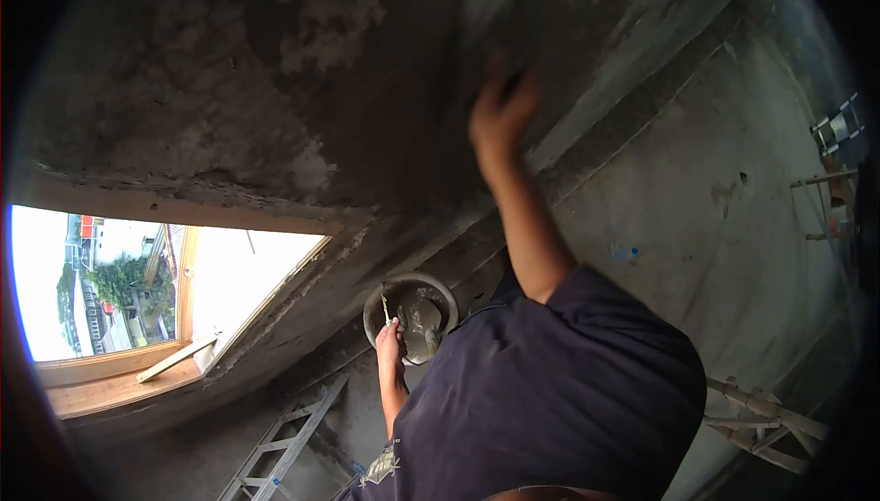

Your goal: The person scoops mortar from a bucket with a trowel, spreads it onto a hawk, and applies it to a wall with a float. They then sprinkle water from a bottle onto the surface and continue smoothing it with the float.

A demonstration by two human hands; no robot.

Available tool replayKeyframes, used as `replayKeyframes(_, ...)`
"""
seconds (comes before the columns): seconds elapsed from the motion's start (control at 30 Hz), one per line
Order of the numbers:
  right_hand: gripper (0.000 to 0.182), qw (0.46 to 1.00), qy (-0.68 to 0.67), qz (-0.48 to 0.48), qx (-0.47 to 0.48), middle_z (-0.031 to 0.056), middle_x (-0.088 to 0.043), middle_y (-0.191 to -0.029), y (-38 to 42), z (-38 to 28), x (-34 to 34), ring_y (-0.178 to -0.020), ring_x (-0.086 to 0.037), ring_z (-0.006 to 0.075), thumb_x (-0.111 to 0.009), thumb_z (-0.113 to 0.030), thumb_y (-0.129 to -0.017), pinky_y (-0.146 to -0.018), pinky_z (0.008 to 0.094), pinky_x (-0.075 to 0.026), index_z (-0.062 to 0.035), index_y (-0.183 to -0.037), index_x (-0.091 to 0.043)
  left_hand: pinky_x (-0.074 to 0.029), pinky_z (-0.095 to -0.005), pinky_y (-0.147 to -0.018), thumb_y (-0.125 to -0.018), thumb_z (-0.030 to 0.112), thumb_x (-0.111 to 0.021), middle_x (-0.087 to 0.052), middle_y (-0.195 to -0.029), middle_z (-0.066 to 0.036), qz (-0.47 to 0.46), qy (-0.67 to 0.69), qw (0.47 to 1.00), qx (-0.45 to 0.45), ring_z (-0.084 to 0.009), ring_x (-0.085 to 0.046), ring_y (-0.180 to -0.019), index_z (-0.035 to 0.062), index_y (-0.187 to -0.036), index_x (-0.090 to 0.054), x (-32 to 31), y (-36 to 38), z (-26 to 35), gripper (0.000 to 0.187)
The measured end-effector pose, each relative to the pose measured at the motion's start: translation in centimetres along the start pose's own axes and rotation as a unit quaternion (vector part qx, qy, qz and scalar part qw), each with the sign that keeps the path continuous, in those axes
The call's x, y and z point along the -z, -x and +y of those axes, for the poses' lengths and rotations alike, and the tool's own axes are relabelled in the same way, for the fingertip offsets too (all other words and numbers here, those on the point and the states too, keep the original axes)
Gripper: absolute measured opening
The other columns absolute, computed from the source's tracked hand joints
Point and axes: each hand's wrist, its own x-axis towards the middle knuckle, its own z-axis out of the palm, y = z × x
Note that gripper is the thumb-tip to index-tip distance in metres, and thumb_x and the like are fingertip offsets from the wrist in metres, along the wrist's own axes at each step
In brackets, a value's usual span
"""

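My left hand (pixel 390 343) is closed around a thin, pale-edged tool (pixel 386 307) that points up over a round basin (pixel 370 310). Grey wet-looking material (pixel 423 310) lies inside the basin. Higher up, my right hand (pixel 506 116) reaches toward the dark, patchy plastered surface (pixel 367 88). Motion smears its fingers, and I cannot tell whether it holds anything.
To the left, a wooden-framed window (pixel 188 295) has a loose wood strip (pixel 177 359) on its sill. A metal ladder (pixel 284 446) leans below. Wooden trestles (pixel 765 423) stand at the lower right, and a blue plastic bottle (pixel 624 253) lies on the floor.
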Motion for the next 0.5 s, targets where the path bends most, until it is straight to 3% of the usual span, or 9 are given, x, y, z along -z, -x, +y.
replayKeyframes(0.1, 0.045, 0.976, 0.024, -0.193, 0.096, 0.0239, -0.062, -0.095, 9.5, 4.1, 3.1, -0.089, -0.062, 0.0377, -0.065, -0.029, -0.081, -0.076, 0.0396, -0.049, 0.0061, -0.106, -0.056, -0.018, -0.0227, -0.035, -0.09, 0.031, -0.052, -0.033, -0.049, 0.009, -0.019, -0.013, 1.0, 0.018, -0.0045, -0.025, -0.036, 0.0142, -0.07, -0.048, 0.2, -0.7, -0.5, 0.027)
replayKeyframes(0.17, 0.039, 0.976, 0.029, -0.16, 0.141, 0.0197, -0.062, -0.091, 6.8, 6.8, 3.8, -0.082, -0.064, 0.0326, -0.063, -0.029, -0.083, -0.071, 0.0357, -0.05, 0.005, -0.102, -0.057, -0.018, -0.0228, -0.034, -0.09, 0.031, -0.053, -0.033, -0.049, 0.009, 0.001, 0.0, 1.0, 0.018, -0.0049, -0.026, -0.036, 0.014, -0.07, -0.048, 0.6, -0.9, -0.7, 0.027)
replayKeyframes(0.23, 0.034, 1.0, 0.015, -0.021, 0.005, 0.0161, -0.061, -0.078, 1.6, 5.6, 2.5, -0.07, -0.062, 0.0252, -0.061, -0.03, -0.085, -0.061, 0.0335, -0.047, 0.0035, -0.089, -0.057, -0.018, -0.0228, -0.034, -0.089, 0.031, -0.054, -0.033, -0.049, 0.009, 0.016, -0.001, 1.0, 0.026, -0.005, -0.026, -0.035, 0.014, -0.07, -0.048, 1.4, -0.7, -1.1, 0.027)
replayKeyframes(0.3, 0.032, 0.983, 0.087, -0.022, -0.161, 0.0175, -0.062, -0.074, -5.2, 2.3, 2.5, -0.069, -0.061, 0.0224, -0.059, -0.026, -0.087, -0.062, 0.0329, -0.046, 0.0062, -0.087, -0.056, -0.019, -0.0226, -0.034, -0.089, 0.032, -0.055, -0.033, -0.048, 0.009, 0.014, 0.018, 0.999, 0.029, -0.0051, -0.026, -0.034, 0.0144, -0.07, -0.048, 1.5, -0.2, -1.6, 0.027)
replayKeyframes(0.37, 0.034, 0.989, -0.036, 0.028, -0.14, 0.0125, -0.059, -0.065, -7.1, -2.7, 0.3, -0.065, -0.058, 0.0158, -0.061, -0.027, -0.087, -0.058, 0.0315, -0.045, 0.0039, -0.075, -0.054, -0.019, -0.0227, -0.033, -0.089, 0.032, -0.055, -0.033, -0.048, 0.008, 0.01, 0.031, 0.999, 0.035, -0.0052, -0.027, -0.034, 0.0145, -0.07, -0.048, 1.6, -0.4, -3.0, 0.026)
replayKeyframes(0.43, 0.04, 0.988, -0.075, -0.115, -0.075, 0.0111, -0.058, -0.063, -2.9, -7.8, -1.0, -0.056, -0.057, 0.018, -0.064, -0.035, -0.083, -0.053, 0.0325, -0.046, 0.0001, -0.069, -0.052, -0.019, -0.0227, -0.033, -0.089, 0.032, -0.055, -0.033, -0.048, 0.008, 0.02, 0.027, 0.998, 0.044, -0.0055, -0.027, -0.034, 0.0145, -0.071, -0.047, 1.0, -0.5, -2.1, 0.026)
replayKeyframes(0.5, 0.041, 0.951, -0.019, -0.23, 0.206, 0.0109, -0.057, -0.06, 0.9, -9.8, -0.7, -0.05, -0.056, 0.0222, -0.068, -0.04, -0.077, -0.049, 0.034, -0.047, -0.0029, -0.069, -0.054, -0.019, -0.0231, -0.033, -0.089, 0.031, -0.055, -0.032, -0.048, 0.008, 0.018, 0.035, 0.998, 0.039, -0.0056, -0.027, -0.034, 0.0144, -0.071, -0.048, 0.6, -0.8, -1.5, 0.026)
